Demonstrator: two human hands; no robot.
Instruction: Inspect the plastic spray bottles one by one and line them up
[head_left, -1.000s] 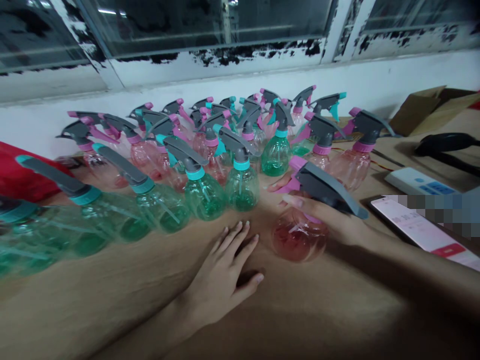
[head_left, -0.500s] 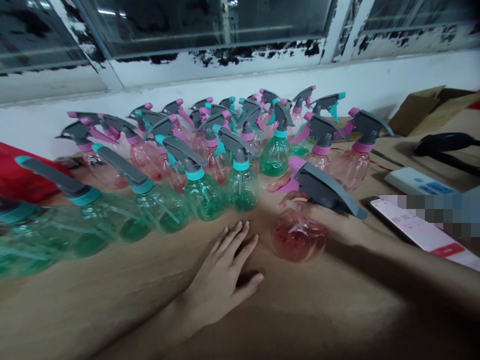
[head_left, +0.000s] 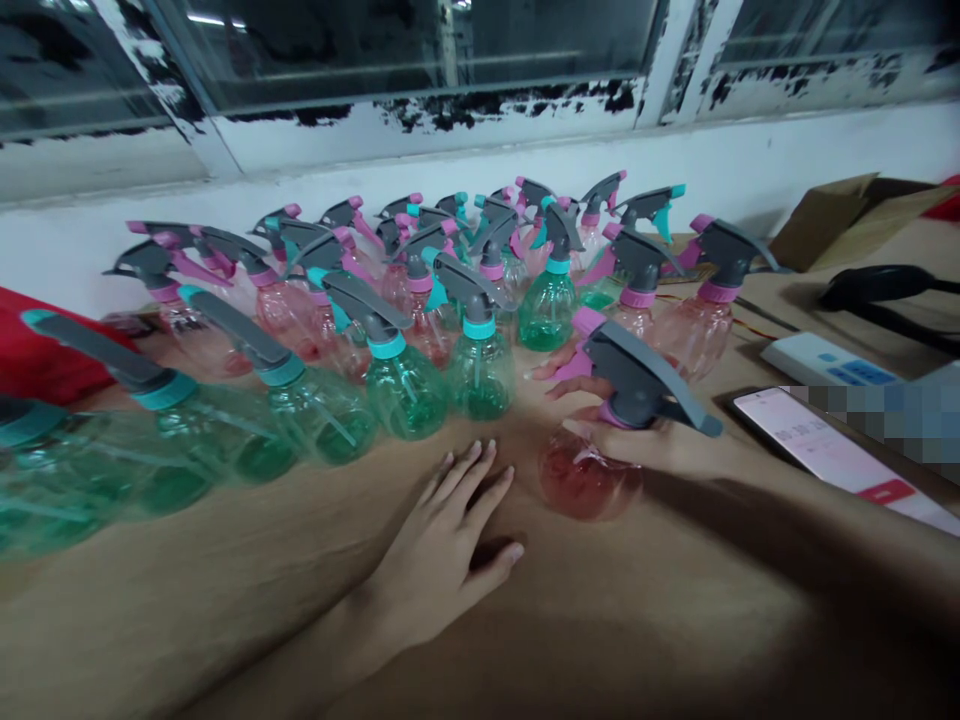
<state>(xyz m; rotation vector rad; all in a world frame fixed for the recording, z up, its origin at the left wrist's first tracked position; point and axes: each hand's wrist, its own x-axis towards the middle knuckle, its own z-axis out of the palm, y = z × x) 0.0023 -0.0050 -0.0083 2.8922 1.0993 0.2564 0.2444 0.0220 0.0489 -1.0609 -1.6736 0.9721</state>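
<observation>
Right of centre on a table (head_left: 300, 600), a right hand (head_left: 645, 445) grips a pink spray bottle (head_left: 589, 480)

Near the viewer, the pink spray bottle appears to rest on its base on the brown table. Its pink nozzle (head_left: 587, 322) faces left, and its grey lever (head_left: 660, 365) reaches back to the right. The fingers of the right hand are wrapped around the neck, below the grey head. One fingertip shows near the pink trigger (head_left: 568, 364); whether it presses there, I cannot tell. To the left, apart from the bottle, the left hand (head_left: 442, 545) lies palm down, fingers loosely spread, holding nothing.

Beyond the left hand stands a row of green spray bottles (head_left: 480, 390), with many more pink and green ones crowded toward the far wall. To the right lies a lit phone (head_left: 817, 435).

Holding by the neck looks sound, since the round, glossy body would probably slip in a loose grasp. Best keep the wrist steady and the bottle's weight on its base, with no finger squeezing the trigger by accident. The free left hand could brace the body if it wobbles. Any shift should be small and slow: pink bottles (head_left: 697, 340) stand close behind on the far side, and the long heads could knock together.
</observation>
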